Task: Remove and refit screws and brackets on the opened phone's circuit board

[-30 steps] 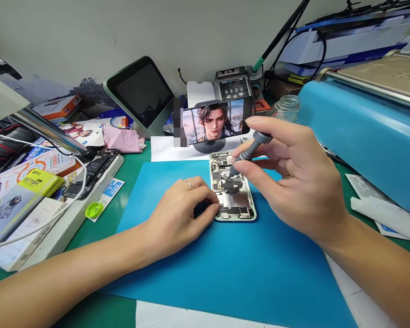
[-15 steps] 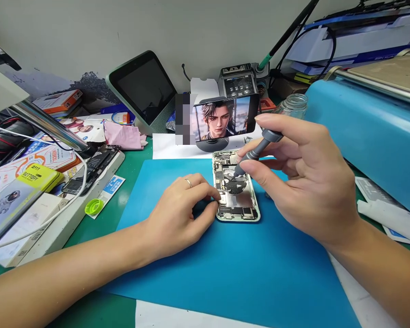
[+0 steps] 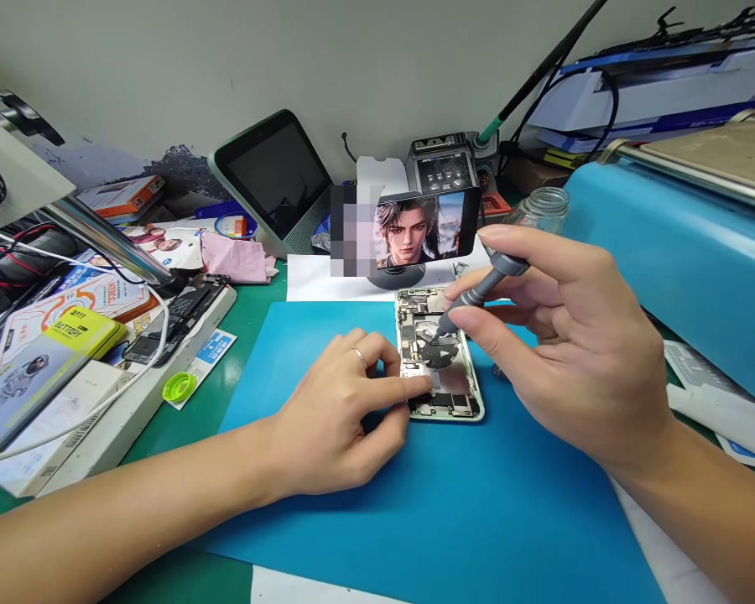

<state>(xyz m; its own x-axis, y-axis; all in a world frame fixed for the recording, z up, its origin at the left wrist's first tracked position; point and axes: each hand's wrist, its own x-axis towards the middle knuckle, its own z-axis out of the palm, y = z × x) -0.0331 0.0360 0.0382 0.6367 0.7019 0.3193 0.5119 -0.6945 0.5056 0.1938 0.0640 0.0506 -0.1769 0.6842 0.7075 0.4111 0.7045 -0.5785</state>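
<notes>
An opened phone [image 3: 457,377] lies on the blue mat with its inner boards, metal plate and a round black patch bare. My left hand [image 3: 352,411] steadies it at the left edge; the index finger reaches over the frame onto the inside, while the thumb and other fingers bend beside the edge. In my right hand [image 3: 579,361] is a grey screwdriver [image 3: 476,295], pinched between thumb and fingers, with the index finger on its end cap. Its tip slants down to the left over the phone's inside, near the black patch; whether it touches a screw I cannot tell.
Behind the phone, another phone [image 3: 459,225] on a stand shows a picture. A smart display [image 3: 277,168], a soldering station [image 3: 444,172] and a glass jar [image 3: 544,210] stand at the back. Battery boxes [image 3: 56,352] and a green cap [image 3: 179,387] lie left; a blue roll [image 3: 667,252] is right.
My left index finger has stretched from the phone's edge onto its inside. The screwdriver stays in my right hand over nearly the same spot. The whole view has shifted slightly.
</notes>
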